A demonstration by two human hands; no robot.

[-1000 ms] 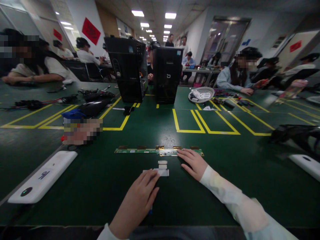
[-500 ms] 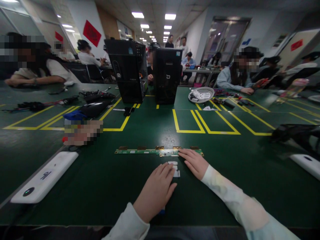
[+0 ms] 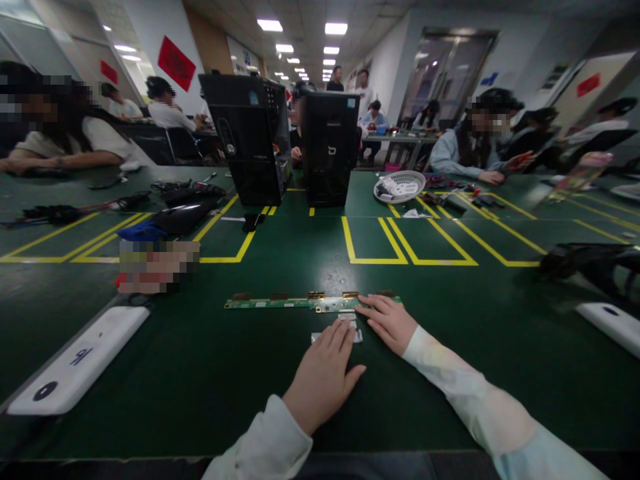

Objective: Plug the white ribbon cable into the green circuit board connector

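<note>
A long, narrow green circuit board (image 3: 270, 303) with copper-coloured tabs lies across the green table. The fingers of my right hand (image 3: 387, 321) rest spread on its right part. Just below the board, my left hand (image 3: 325, 373) lies palm down, its fingertips over a small silvery-white piece (image 3: 357, 335) and its thumb apart. Part of that piece is covered by my fingers, and some of it shows on both sides of them. Neither hand is closed around anything.
Two black computer cases (image 3: 245, 143) stand behind the yellow tape lines. A white basket (image 3: 400, 187) holds white parts. White devices (image 3: 80, 360) lie at the left and right. Cables (image 3: 55, 213) lie at the back left. People sit around the table.
My left hand has moved slightly up and to the right, towards the board. More of the silvery-white piece shows left of its fingers. My right hand stays on the board. The view has shifted slightly.
</note>
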